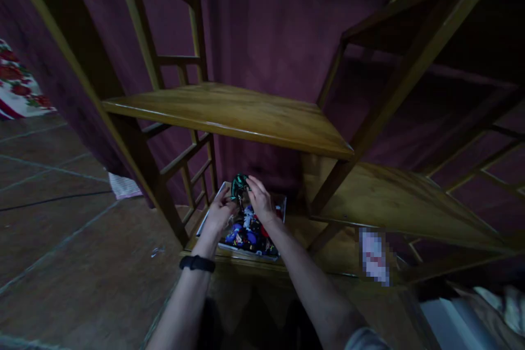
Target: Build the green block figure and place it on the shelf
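Observation:
A shallow white-rimmed box [250, 253] sits on the lowest wooden shelf. Inside lie several dark, blue, white and red bundled items [245, 235] that look like patterned cloth; their exact kind is unclear. My right hand [261, 199] reaches over the back of the box, its fingers closed on the edge of a green-and-black patterned item [238, 186], soft-looking and curved. My left hand [221, 210], with a dark band on its wrist, is over the box's left side, fingers apart, close to the green-and-black item. Whether it touches that item is hard to see.
Directly above the box runs a wooden shelf board [229, 112], with a slatted side frame [191, 158] at left. Another low shelf [394, 202] extends right. A purple curtain [262, 27] hangs behind. A dark cable [57, 200] crosses the tiled floor.

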{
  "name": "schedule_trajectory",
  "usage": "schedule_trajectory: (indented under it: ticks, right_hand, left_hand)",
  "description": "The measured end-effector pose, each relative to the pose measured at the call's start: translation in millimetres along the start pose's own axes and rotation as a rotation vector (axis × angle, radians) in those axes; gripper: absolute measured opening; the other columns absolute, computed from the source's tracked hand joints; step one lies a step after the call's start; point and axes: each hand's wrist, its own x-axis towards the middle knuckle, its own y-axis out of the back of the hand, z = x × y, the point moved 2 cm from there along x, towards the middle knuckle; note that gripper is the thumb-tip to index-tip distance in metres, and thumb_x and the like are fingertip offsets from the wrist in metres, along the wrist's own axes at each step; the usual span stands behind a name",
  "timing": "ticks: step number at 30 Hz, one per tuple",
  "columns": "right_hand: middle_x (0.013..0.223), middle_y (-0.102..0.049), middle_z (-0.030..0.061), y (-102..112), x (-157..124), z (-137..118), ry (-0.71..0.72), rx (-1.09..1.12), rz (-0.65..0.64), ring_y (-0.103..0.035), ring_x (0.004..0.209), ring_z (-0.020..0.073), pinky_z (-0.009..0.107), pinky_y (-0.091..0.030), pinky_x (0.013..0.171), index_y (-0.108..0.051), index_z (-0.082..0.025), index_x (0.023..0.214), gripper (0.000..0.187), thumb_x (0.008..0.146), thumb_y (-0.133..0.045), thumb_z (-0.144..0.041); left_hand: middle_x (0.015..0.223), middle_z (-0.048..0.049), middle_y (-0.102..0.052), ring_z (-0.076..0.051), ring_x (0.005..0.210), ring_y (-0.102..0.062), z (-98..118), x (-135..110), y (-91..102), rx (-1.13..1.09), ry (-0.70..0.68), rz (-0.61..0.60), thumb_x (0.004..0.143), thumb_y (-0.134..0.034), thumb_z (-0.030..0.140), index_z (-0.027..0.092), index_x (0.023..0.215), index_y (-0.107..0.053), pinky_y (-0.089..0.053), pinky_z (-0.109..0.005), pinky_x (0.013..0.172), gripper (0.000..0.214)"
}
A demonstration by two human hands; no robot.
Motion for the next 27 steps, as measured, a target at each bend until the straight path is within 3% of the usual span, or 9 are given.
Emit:
schedule_trajectory:
  ticks: [3, 6, 9, 12, 15, 18, 20, 23, 27]
  right_hand:
    - [0.134, -0.041, 0.0022, 11, -1, -12, 0.040, 0.024, -0.015, -0.042, 0.120, 0.0134, 0.026, -0.034, 0.103, -0.041, -0.022, 0.128, 0.045, 0.084, -0.035, -0.014]
    - [0.133, -0.042, 0.0004, 18, -6, -24, 0.025, 0.014, -0.044, -0.044, 0.118, 0.0129, 0.025, -0.035, 0.102, -0.041, -0.025, 0.128, 0.045, 0.084, -0.036, -0.014]
    - [0.132, -0.043, -0.0007, 23, -18, -38, -0.019, -0.028, -0.109, -0.044, 0.117, 0.0124, 0.025, -0.035, 0.101, -0.039, -0.026, 0.129, 0.046, 0.085, -0.035, -0.015]
    - [0.136, -0.039, 0.0009, 29, -44, -42, -0.160, -0.143, -0.131, -0.038, 0.123, 0.0144, 0.029, -0.033, 0.102, -0.026, -0.026, 0.135, 0.053, 0.084, -0.038, -0.019]
    - [0.138, -0.033, 0.0086, 33, -81, -29, -0.404, -0.295, -0.115, -0.033, 0.126, 0.0197, 0.035, -0.033, 0.101, -0.027, -0.020, 0.135, 0.054, 0.083, -0.042, -0.024]
    - [0.140, -0.028, 0.0133, 26, -112, -13, -0.567, -0.352, -0.232, -0.031, 0.127, 0.0258, 0.040, -0.034, 0.099, -0.032, -0.018, 0.133, 0.058, 0.079, -0.050, -0.032]
    - [0.142, -0.024, 0.0130, 16, -121, -9, -0.596, -0.370, -0.305, -0.027, 0.128, 0.0296, 0.046, -0.033, 0.098, -0.035, -0.022, 0.131, 0.060, 0.076, -0.055, -0.034]
    - [0.142, -0.023, 0.0138, 2, -119, -8, -0.567, -0.434, -0.296, -0.020, 0.130, 0.0319, 0.054, -0.022, 0.100, -0.036, -0.024, 0.130, 0.057, 0.077, -0.056, -0.031]
    - [0.140, -0.028, 0.0135, -9, -105, -5, -0.469, -0.436, -0.267, -0.023, 0.129, 0.0282, 0.049, -0.017, 0.103, -0.034, -0.022, 0.131, 0.055, 0.079, -0.053, -0.026]
  left_hand:
    - [0.084, -0.0018, -0.061, -0.012, 0.068, -0.060, 17, -12, -4.5, -0.195, 0.066, -0.137, 0.054, -0.066, 0.008, 0.022, 0.119, -0.048, -0.050, -0.025, 0.067, 0.069]
    - [0.087, -0.0015, -0.062, -0.013, 0.073, -0.060, 21, -21, -8.9, -0.224, 0.142, -0.214, 0.053, -0.069, 0.010, 0.024, 0.110, -0.053, -0.051, -0.026, 0.068, 0.060]
    - [0.077, -0.0014, -0.062, -0.012, 0.066, -0.060, 11, -22, -13.1, -0.193, 0.212, -0.123, 0.055, -0.068, 0.011, 0.018, 0.094, -0.057, -0.051, -0.025, 0.062, 0.041]
    - [0.065, -0.0002, -0.059, -0.010, 0.054, -0.056, 1, -20, -11.7, -0.142, 0.246, 0.047, 0.057, -0.062, 0.009, 0.014, 0.081, -0.056, -0.048, -0.022, 0.053, 0.026]
    - [0.061, -0.0002, -0.059, -0.010, 0.051, -0.055, 2, -16, -4.6, -0.171, 0.215, 0.132, 0.058, -0.060, 0.009, 0.014, 0.077, -0.055, -0.047, -0.021, 0.051, 0.020]
    - [0.062, -0.0023, -0.060, -0.012, 0.054, -0.058, 8, -15, 2.6, -0.237, 0.210, 0.172, 0.060, -0.059, 0.010, 0.013, 0.074, -0.054, -0.047, -0.022, 0.050, 0.015]
    - [0.061, -0.0032, -0.060, -0.012, 0.053, -0.058, 11, -15, 4.2, -0.257, 0.237, 0.185, 0.060, -0.058, 0.008, 0.012, 0.073, -0.054, -0.047, -0.022, 0.048, 0.013]
    - [0.060, -0.0035, -0.060, -0.012, 0.051, -0.058, 11, -15, 2.4, -0.265, 0.284, 0.186, 0.061, -0.056, 0.007, 0.012, 0.073, -0.054, -0.047, -0.021, 0.047, 0.013]
    - [0.060, -0.0036, -0.060, -0.012, 0.052, -0.058, 9, -13, 0.4, -0.277, 0.289, 0.183, 0.062, -0.056, 0.007, 0.012, 0.072, -0.053, -0.048, -0.021, 0.047, 0.012]
